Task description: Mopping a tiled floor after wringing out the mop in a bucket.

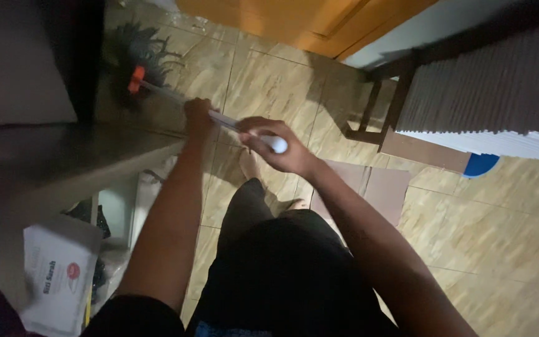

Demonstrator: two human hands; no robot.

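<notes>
A mop (157, 90) with a metal handle, an orange collar and a dark stringy head rests on the tiled floor (269, 81) at the upper left. My left hand (198, 115) grips the handle partway down. My right hand (276, 146) is closed around the white top end of the handle. Both arms reach forward over my dark trousers, and my bare feet show below the hands.
A dark table edge (76, 156) juts in from the left, with papers (57, 274) and bags beneath it. A dark wooden chair frame (385, 106) and a tall stack of flat boards (500, 81) stand at the right. An orange door (294, 22) lies ahead.
</notes>
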